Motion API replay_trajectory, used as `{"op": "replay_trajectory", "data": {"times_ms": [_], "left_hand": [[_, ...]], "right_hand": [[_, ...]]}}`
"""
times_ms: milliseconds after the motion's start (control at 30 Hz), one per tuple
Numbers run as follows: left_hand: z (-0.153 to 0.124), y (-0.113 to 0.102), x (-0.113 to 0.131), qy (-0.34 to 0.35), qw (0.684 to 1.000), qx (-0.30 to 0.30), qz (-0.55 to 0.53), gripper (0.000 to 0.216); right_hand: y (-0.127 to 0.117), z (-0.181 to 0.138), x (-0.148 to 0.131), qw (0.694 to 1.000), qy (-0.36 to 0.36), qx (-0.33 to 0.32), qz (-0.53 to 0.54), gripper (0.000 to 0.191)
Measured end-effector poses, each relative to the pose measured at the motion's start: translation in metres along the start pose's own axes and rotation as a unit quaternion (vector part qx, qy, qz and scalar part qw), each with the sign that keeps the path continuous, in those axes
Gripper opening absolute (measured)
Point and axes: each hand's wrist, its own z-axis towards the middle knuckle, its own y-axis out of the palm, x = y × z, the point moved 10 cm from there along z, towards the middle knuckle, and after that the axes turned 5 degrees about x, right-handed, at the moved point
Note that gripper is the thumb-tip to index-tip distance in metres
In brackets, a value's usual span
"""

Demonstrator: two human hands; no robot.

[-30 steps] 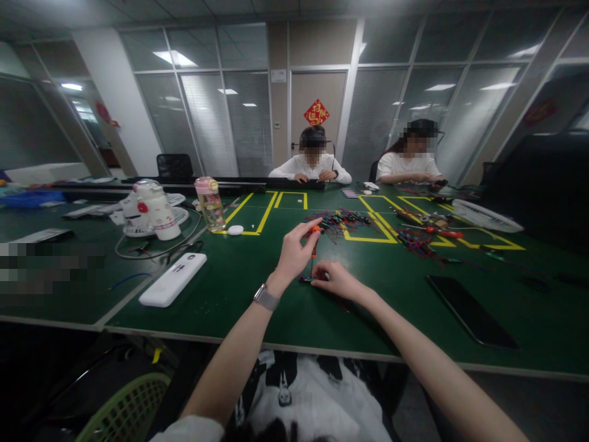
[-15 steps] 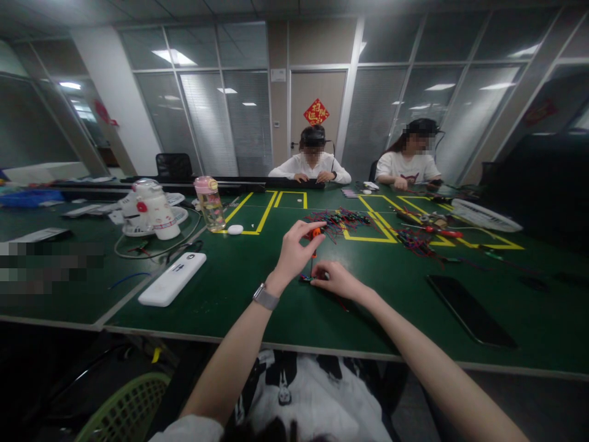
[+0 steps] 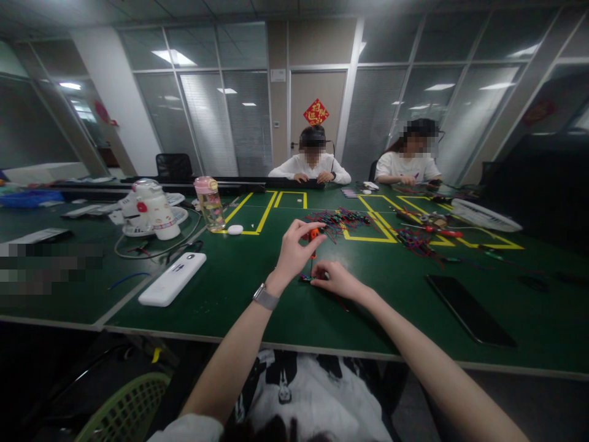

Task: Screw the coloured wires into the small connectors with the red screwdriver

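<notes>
My left hand (image 3: 294, 252) is raised over the green table (image 3: 257, 301), its thumb and fingers pinched on the orange top of a small screwdriver (image 3: 313, 236) that stands upright. My right hand (image 3: 335, 279) rests on the table just below, fingers closed on a small blue and red part (image 3: 305, 278) under the screwdriver's tip. A silver watch (image 3: 265, 298) is on my left wrist. Beyond my hands lies a pile of red, blue and black wires (image 3: 343, 220).
A white power bank (image 3: 172, 279) lies left, a black phone (image 3: 469, 310) right. A white appliance (image 3: 150, 212), a pink-capped bottle (image 3: 210, 204) and yellow tape boxes (image 3: 262, 215) sit farther back. More wires and tools (image 3: 426, 236) lie right. Two people sit across the table.
My left fingers have shifted slightly on the screwdriver's top, as if turning it. My right hand has stayed put on the part.
</notes>
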Motion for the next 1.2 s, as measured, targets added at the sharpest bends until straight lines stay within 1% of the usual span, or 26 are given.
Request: {"op": "replay_trajectory", "data": {"times_ms": [133, 200, 267, 367, 433, 500, 567, 633, 833, 900, 1033, 1100, 1200], "left_hand": [[-0.001, 0.007, 0.001, -0.009, 0.998, -0.036, -0.042, 0.032], [-0.001, 0.009, 0.001, -0.013, 0.997, -0.042, -0.061, 0.033], [-0.001, 0.008, 0.0, -0.011, 0.998, -0.029, -0.052, 0.03], [-0.001, -0.001, 0.003, 0.008, 1.0, 0.011, -0.007, 0.021], [-0.001, -0.004, 0.008, 0.018, 1.0, 0.019, 0.015, 0.018], [-0.001, -0.001, 0.013, 0.025, 1.0, -0.003, 0.016, 0.019], [-0.002, 0.004, 0.019, 0.035, 0.999, -0.035, -0.005, 0.025], [-0.003, 0.007, 0.022, 0.04, 0.998, -0.049, -0.022, 0.029], [-0.001, -0.004, 0.016, 0.032, 0.999, 0.01, 0.023, 0.018], [-0.001, -0.001, 0.016, 0.033, 0.999, -0.005, 0.02, 0.022], [-0.004, 0.011, 0.015, 0.021, 0.997, -0.071, -0.026, 0.035], [-0.004, 0.012, 0.015, 0.017, 0.997, -0.073, -0.031, 0.034], [-0.002, 0.007, 0.014, 0.023, 0.999, -0.045, -0.004, 0.028]], "right_hand": [[0.001, 0.001, 0.003, 1.0, 0.0, 0.001, -0.006, 0.008], [0.002, 0.001, 0.004, 1.0, 0.002, 0.0, -0.004, 0.008], [0.002, 0.001, 0.004, 1.0, 0.003, 0.0, -0.001, 0.009], [0.001, 0.001, 0.002, 1.0, 0.003, 0.001, -0.001, 0.008], [0.001, 0.0, 0.001, 1.0, 0.006, 0.001, -0.003, 0.008], [0.0, 0.0, 0.0, 1.0, 0.009, 0.0, -0.004, 0.008], [0.0, 0.0, 0.0, 1.0, 0.008, -0.001, -0.002, 0.008], [0.0, 0.0, 0.0, 1.0, 0.008, 0.0, -0.001, 0.008], [0.0, 0.0, 0.0, 1.0, 0.019, -0.002, -0.007, 0.008], [0.0, 0.0, 0.0, 1.0, 0.017, -0.002, -0.005, 0.007], [0.0, 0.0, 0.0, 1.0, 0.011, -0.002, -0.004, 0.007], [0.0, 0.0, 0.0, 1.0, 0.008, 0.0, -0.006, 0.007], [-0.001, 0.0, -0.002, 1.0, 0.002, 0.001, -0.008, 0.006]]}}
